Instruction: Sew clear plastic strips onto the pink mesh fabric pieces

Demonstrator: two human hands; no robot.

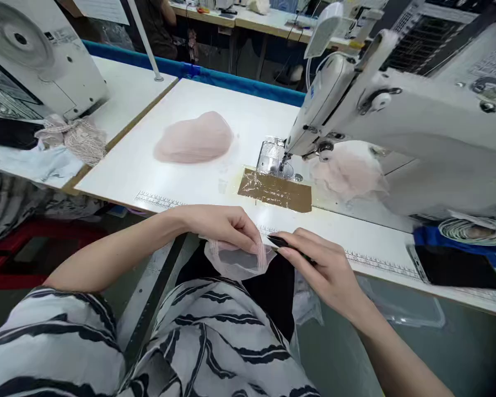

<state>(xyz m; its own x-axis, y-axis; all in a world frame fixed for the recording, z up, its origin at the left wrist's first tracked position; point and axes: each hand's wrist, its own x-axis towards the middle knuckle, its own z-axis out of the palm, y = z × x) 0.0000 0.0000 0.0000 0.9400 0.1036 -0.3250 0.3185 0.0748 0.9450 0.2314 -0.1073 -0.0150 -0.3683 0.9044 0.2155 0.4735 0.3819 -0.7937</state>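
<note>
Pinched between the fingers of my left hand (235, 229) is a sheer pale pink fabric piece (237, 262), hanging over my lap in front of the table edge. My right hand (318, 262) is closed around a small black-handled tool (278, 240), perhaps thread snips. Its tip points left at the fabric's edge; whether it touches the cloth I cannot tell. Behind my hands stands a white sewing machine (330, 99), with brown tape (275, 190) stuck to the table before its needle. Another pink sheer piece (196, 138) lies flat on the table to the left.
More pink fabric (349, 173) lies under the machine arm. At the right edge are a dark phone (458, 267) and a coil of pale trim (477, 229). A second machine (45, 55) stands at the left. Beyond the blue edging (243, 85), another person (155, 27) sits.
</note>
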